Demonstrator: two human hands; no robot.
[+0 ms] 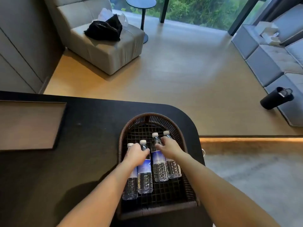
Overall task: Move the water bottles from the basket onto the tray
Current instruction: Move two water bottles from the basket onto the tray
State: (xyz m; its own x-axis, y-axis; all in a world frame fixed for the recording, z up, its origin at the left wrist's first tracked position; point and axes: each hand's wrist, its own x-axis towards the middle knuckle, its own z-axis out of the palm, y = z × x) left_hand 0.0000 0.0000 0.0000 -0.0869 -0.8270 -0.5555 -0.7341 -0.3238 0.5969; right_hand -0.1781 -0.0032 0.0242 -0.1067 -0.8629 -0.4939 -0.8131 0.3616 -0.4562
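A dark woven basket (190,190) stands on the black table, holding several clear water bottles with blue labels and white caps. My left hand (136,155) is closed over the two left bottles (145,179) near their shoulders. My right hand (169,148) wraps around the two right bottles (159,169) below their necks. All the bottles lie inside the basket, caps pointing away from me. The brown rectangular tray (29,125) sits at the table's left edge, with nothing on it.
The black table (91,122) has a rounded far-right corner. Beyond it are wooden floor, a beige armchair (105,51) with a black cloth, a round side table (141,2), a grey sofa and a black tumbler (276,98) at right.
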